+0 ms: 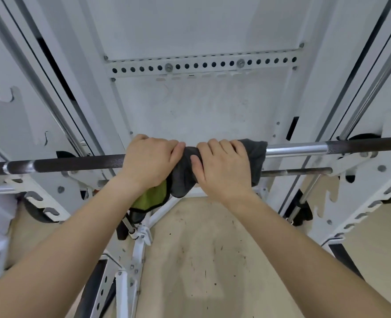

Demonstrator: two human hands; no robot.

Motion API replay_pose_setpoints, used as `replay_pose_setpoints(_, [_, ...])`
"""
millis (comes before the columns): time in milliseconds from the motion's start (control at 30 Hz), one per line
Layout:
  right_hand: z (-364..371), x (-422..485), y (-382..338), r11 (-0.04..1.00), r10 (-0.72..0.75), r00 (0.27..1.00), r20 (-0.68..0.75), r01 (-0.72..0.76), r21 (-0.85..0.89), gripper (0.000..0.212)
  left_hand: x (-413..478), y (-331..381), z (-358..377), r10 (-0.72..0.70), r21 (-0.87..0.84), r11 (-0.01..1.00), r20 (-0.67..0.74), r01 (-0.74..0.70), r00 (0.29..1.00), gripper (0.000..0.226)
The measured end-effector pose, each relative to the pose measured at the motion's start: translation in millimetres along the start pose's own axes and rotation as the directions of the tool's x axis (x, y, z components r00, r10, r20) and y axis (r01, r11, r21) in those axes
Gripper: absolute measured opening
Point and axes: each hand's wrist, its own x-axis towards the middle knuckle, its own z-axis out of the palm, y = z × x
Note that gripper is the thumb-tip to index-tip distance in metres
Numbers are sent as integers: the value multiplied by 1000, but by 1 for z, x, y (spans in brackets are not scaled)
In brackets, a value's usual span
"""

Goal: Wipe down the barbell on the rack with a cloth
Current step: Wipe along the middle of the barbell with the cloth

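Note:
The barbell (75, 162) lies across the white rack from left to right, dark and knurled on the left, with a shiny smooth stretch (295, 149) on the right. A dark grey cloth (185, 171) with a green side is wrapped around the bar's middle. My left hand (150, 161) grips the cloth over the bar. Beside it, my right hand (224, 166) grips the cloth too. The bar under both hands is hidden. A green corner (153, 196) hangs below my left wrist.
White rack uprights (359, 203) with hook slots stand on both sides. A perforated crossbar (203, 64) is bolted to the white back panel. A thinner rod (295, 172) runs just below the barbell on the right. The beige floor (201, 260) below carries dark specks.

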Motion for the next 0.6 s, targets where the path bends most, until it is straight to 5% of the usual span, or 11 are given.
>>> replay_pose_setpoints(100, [-5,-4,24,997,-80,997,-5,80,-10,38,14,9,-8,-9,-111,994,80,18,997,50])
replay_pose_setpoints(200, [-8,-2,36,998,-56,998,3,56,-31,39,38,12,-15,16,-273,958,357,88,934,54])
replay_pose_setpoints(300, [-4,0,39,998,59,997,-48,-59,12,38,61,16,-19,79,-395,896,593,204,801,54])
replay_pose_setpoints(367, [0,-5,41,974,220,966,-135,-210,89,27,66,30,-18,121,-434,880,595,191,794,52])
replay_pose_setpoints(433, [6,-15,36,903,429,876,-220,-405,147,27,59,51,-15,160,-429,899,501,84,851,49])
replay_pose_setpoints(500, [6,-22,22,768,638,743,-203,-593,243,49,46,71,-8,190,-314,946,325,-84,927,43])
replay_pose_setpoints(600, [-5,-15,-9,427,867,497,-25,-717,551,73,34,78,-1,231,-188,961,153,-202,961,41])
